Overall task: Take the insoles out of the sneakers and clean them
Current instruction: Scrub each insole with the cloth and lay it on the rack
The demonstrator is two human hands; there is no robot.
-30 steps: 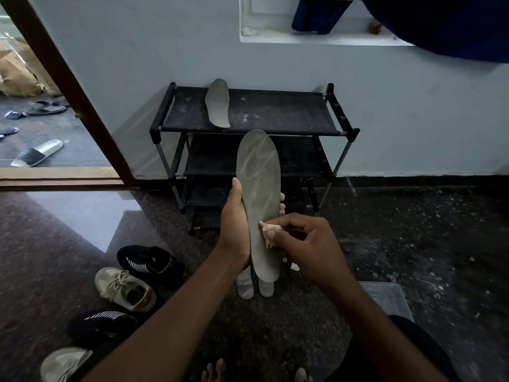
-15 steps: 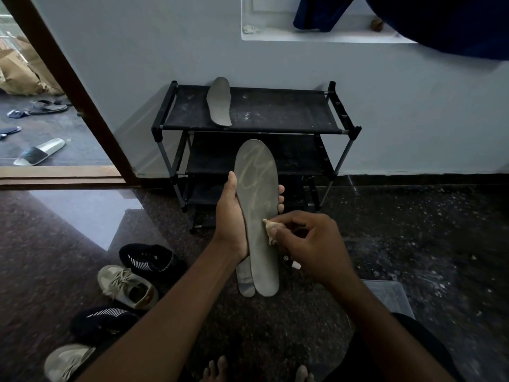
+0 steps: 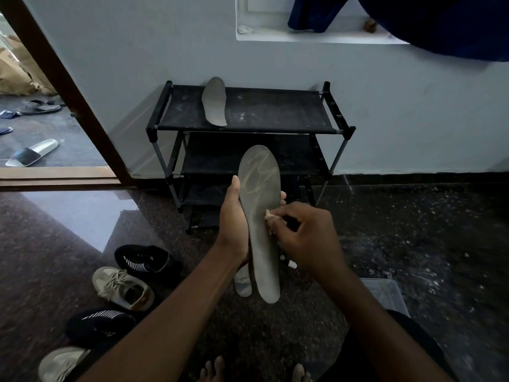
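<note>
Now: insole [image 3: 260, 216] held upright, wipe in progress.
Sneakers [image 3: 124, 288] lie on the floor, near left. Left hand [image 3: 234, 224] grips the insole's middle, fingers curled behind it; right hand [image 3: 305, 238] pinches a pale wad [image 3: 268, 215] against its right edge. Risk: one-sided rubbing could flex the thin insole loose. Beyond, a second insole [image 3: 214, 102] rests on the rack [image 3: 275, 111].

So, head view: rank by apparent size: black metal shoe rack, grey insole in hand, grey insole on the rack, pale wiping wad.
1. black metal shoe rack
2. grey insole in hand
3. grey insole on the rack: looks smaller but lies farther away, so 2 versus 3 is unsure
4. pale wiping wad
</note>
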